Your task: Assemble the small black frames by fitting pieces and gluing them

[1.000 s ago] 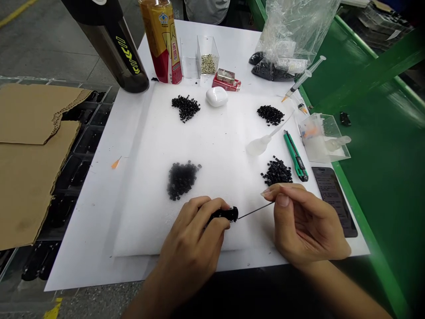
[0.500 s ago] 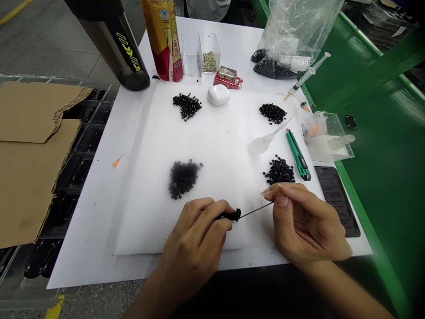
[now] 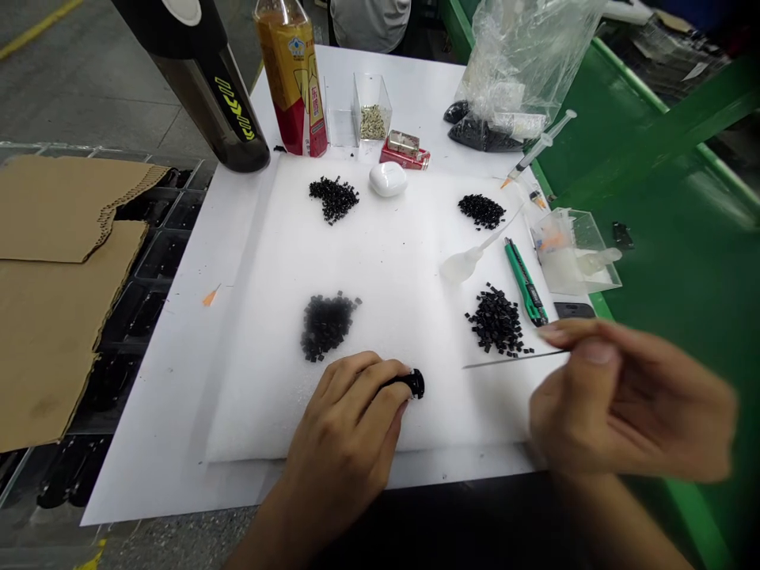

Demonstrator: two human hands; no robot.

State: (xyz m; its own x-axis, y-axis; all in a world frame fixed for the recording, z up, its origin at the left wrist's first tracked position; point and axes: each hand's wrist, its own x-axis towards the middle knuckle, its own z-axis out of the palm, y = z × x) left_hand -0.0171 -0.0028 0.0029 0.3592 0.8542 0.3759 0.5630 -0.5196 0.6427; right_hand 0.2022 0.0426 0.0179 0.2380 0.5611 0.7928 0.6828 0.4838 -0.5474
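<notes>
My left hand (image 3: 347,423) is closed round a small black cylindrical part (image 3: 412,383), pressing it onto the white foam pad (image 3: 392,261) near its front edge. My right hand (image 3: 623,400), blurred by motion, pinches a thin metal rod (image 3: 511,358) between thumb and forefinger; the rod points left and its tip is clear of the black part. A pile of small black pieces (image 3: 496,321) lies just behind the rod. Another pile (image 3: 325,323) sits behind my left hand.
Two more black piles (image 3: 333,196) (image 3: 480,210) lie farther back, with a white case (image 3: 388,178), dropper (image 3: 469,257), green utility knife (image 3: 526,281), clear boxes (image 3: 573,249), syringe (image 3: 537,150), bottle (image 3: 292,75), dark flask (image 3: 207,79), plastic bag (image 3: 516,63). Cardboard (image 3: 53,285) lies left.
My right hand has pulled the thin rod out to the right, away from the black part. My left hand has stayed in place on that part.
</notes>
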